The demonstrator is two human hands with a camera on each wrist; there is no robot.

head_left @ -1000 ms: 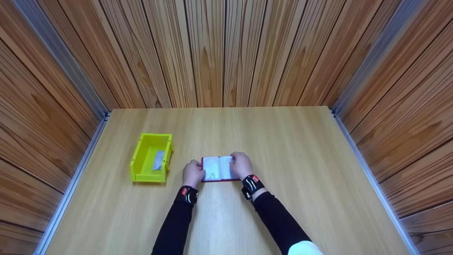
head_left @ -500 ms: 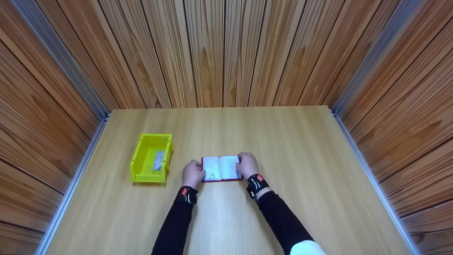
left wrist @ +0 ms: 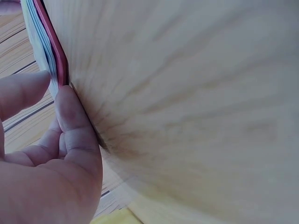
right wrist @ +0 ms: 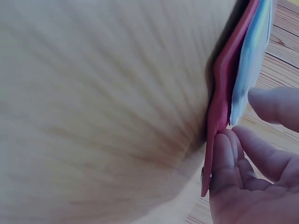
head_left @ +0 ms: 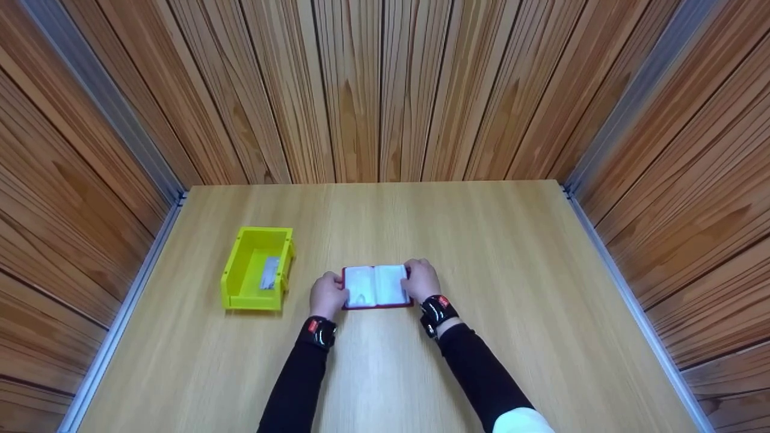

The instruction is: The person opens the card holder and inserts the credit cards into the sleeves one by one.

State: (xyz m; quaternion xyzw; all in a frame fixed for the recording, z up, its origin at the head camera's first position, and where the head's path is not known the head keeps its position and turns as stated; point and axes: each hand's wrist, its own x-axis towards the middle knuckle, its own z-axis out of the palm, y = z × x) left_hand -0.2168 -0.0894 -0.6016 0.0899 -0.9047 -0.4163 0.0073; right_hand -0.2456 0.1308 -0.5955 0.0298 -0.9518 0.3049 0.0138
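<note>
Two hands hold a little red book [head_left: 376, 287] that lies open on the wooden table [head_left: 481, 252]. The book is near the middle of the table, a bit toward the person, and its pages look white with clear sleeves.

The left hand [head_left: 328, 294] is at the book's 9 o'clock side. In the left wrist view, the thumb [left wrist: 70, 121] presses against the red cover's edge [left wrist: 51, 44] and a finger rests on the pages, so this hand pinches the left side of the book.

The right hand [head_left: 421, 280] is at the book's 3 o'clock side. In the right wrist view, the fingers [right wrist: 229, 168] sit along the red cover [right wrist: 224, 79] and another finger [right wrist: 275, 107] curls over the pale blue-white pages [right wrist: 250, 56]. This hand pinches the right side of the book. The hands are apart, one at each end, with the open pages showing between them.

One yellow bin [head_left: 231, 282] sits on the table at about 9 o'clock from the book, near but not touching the left hand. Something small and grey [head_left: 270, 272] lies inside it; I cannot tell what it is.

Both arms wear black sleeves [head_left: 301, 379] and a black band [head_left: 434, 310] on each wrist. Wooden walls [head_left: 373, 90] stand all around the table.
</note>
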